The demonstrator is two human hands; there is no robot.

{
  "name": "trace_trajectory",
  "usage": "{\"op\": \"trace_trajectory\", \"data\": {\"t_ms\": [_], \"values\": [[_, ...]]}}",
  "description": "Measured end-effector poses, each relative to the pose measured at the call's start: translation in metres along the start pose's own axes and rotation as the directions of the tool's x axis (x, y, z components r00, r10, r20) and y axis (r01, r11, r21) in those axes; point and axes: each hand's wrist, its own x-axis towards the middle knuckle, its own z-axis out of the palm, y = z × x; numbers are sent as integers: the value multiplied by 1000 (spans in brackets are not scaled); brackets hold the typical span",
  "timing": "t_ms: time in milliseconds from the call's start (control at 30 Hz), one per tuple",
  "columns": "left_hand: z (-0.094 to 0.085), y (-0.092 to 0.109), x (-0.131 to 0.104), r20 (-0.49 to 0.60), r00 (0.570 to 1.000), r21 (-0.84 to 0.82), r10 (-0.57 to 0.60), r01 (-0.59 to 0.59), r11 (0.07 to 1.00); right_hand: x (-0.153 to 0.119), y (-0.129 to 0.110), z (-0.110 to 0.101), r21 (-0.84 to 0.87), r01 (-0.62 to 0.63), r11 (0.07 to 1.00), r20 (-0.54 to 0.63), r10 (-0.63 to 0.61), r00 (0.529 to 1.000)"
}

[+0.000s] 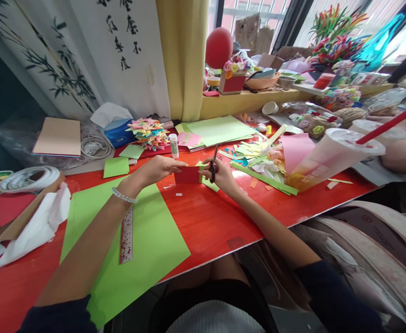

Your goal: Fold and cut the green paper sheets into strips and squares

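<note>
While scissors [213, 171] in right hand [222, 175], amber drink [295, 180] in cup [327, 159]

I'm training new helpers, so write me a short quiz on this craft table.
1. True or false: the ruler lies on the large green sheet.
2. The right hand holds: A, a glue stick; B, the scissors; C, a pen.
3. Fill in the colour: the straw in the cup is ____.

Key: 1 true; 2 B; 3 red.
</note>
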Motion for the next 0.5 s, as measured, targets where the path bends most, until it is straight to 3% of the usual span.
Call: {"op": "trace_trajectory", "data": {"t_ms": [167,333,400,500], "values": [[-2,5,-1,-5,998,-110,-60,59,992,-1,-3,0,41,-21,999,43,19,999],[-6,19,2,-52,968,-278,-246,222,935,0,-10,-2,101,-41,994,-2,41,999],[-5,23,4,-101,935,-415,-341,272,868,0,-15,-4,134,-33,990,-41,39,998],[2,28,9,-23,880,-601,-473,366,710,1,-21,-8,182,-4,983,-97,22,995]]}}
